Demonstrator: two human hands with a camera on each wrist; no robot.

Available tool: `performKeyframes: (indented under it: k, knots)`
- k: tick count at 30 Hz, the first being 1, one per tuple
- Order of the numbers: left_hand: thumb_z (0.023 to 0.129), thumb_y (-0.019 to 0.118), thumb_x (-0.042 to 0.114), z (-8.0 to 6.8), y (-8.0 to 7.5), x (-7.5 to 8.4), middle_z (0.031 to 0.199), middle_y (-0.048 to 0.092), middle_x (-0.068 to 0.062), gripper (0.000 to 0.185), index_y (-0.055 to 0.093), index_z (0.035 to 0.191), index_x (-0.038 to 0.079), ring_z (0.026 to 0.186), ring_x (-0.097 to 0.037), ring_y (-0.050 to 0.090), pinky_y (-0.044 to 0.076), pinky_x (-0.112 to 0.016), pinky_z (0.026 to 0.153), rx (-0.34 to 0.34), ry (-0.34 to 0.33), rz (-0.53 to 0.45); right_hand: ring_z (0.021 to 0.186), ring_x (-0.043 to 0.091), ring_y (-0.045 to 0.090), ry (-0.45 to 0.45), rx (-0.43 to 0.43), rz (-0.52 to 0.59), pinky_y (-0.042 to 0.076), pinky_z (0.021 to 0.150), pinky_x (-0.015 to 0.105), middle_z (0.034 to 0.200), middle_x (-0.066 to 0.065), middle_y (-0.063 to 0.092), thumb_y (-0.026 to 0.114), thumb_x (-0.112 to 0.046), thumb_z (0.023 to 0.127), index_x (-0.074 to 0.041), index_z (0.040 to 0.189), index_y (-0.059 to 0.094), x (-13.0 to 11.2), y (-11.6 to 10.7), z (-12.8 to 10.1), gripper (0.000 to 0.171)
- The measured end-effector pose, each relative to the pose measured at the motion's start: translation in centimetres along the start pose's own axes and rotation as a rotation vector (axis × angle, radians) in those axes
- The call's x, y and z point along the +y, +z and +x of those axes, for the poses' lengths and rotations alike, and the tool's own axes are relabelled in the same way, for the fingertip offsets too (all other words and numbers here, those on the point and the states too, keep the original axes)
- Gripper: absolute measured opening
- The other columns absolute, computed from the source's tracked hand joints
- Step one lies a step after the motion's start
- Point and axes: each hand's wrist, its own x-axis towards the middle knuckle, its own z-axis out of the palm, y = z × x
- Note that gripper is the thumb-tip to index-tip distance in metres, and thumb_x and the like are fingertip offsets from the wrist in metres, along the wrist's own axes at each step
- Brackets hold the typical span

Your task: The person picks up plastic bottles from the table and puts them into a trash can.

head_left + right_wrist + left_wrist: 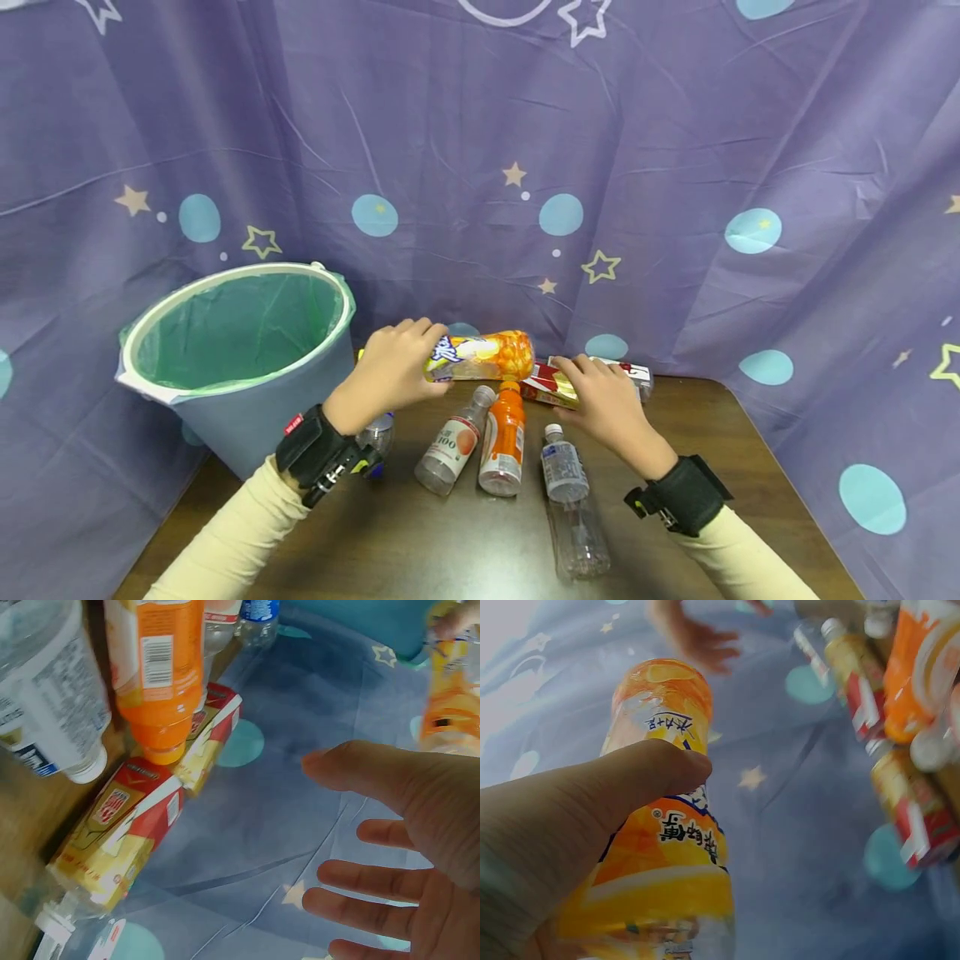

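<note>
Gripping the orange-labelled bottle (483, 357) in my left hand (390, 371) beside the bin (240, 367), my right hand (603, 404) hovers spread over the red-and-gold bottle (551, 387).

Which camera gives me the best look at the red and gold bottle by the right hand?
The right wrist view: the red and gold bottle lies on its side, label sharp, by the table's back edge. The head view shows it partly hidden behind the right hand. The left wrist view shows it blurred.
</note>
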Motion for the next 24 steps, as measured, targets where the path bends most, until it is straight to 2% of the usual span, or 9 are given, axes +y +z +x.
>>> performKeyframes:
  k: [8, 15, 19, 24]
  knots:
    - [0.069, 0.087, 0.047, 1.5, -7.3, -3.3, 0.100, 0.071, -0.010, 0.068, 0.066, 0.119, 0.006, 0.085, -0.030, 0.068, 0.055, -0.044, 0.062, -0.072, -0.099, 0.023, 0.084, 0.032, 0.069, 0.047, -0.057, 0.001, 0.054, 0.072, 0.047, 0.101, 0.012, 0.068, 0.094, -0.035, 0.066, -0.010, 0.126, 0.065, 1.1, 0.8, -1.3, 0.072]
    - [0.074, 0.083, 0.046, 2.2, -13.0, -7.0, 0.102, 0.070, -0.012, 0.063, 0.065, 0.121, 0.008, 0.084, -0.031, 0.067, 0.053, -0.053, 0.063, -0.137, -0.235, 0.020, 0.090, 0.036, 0.071, 0.080, -0.113, 0.023, 0.056, 0.079, 0.052, 0.112, 0.016, 0.071, 0.092, -0.034, 0.068, -0.011, 0.128, 0.065, 2.0, 1.0, -2.3, 0.070]
    - [0.076, 0.079, 0.045, 2.3, -14.8, -9.7, 0.103, 0.070, -0.013, 0.061, 0.064, 0.122, 0.008, 0.082, -0.031, 0.064, 0.050, -0.053, 0.062, -0.193, -0.299, 0.026, 0.090, 0.035, 0.070, 0.083, -0.127, 0.025, 0.057, 0.078, 0.052, 0.110, 0.014, 0.071, 0.091, -0.034, 0.068, -0.011, 0.129, 0.064, 2.4, 0.9, -2.8, 0.071]
    - [0.076, 0.079, 0.047, 2.1, -15.4, -13.3, 0.101, 0.069, -0.016, 0.064, 0.062, 0.120, 0.005, 0.082, -0.031, 0.063, 0.049, -0.053, 0.062, -0.310, -0.348, 0.070, 0.085, 0.033, 0.070, 0.081, -0.119, 0.021, 0.056, 0.075, 0.050, 0.100, 0.011, 0.069, 0.091, -0.034, 0.069, -0.011, 0.128, 0.064, 2.7, 0.9, -3.4, 0.069]
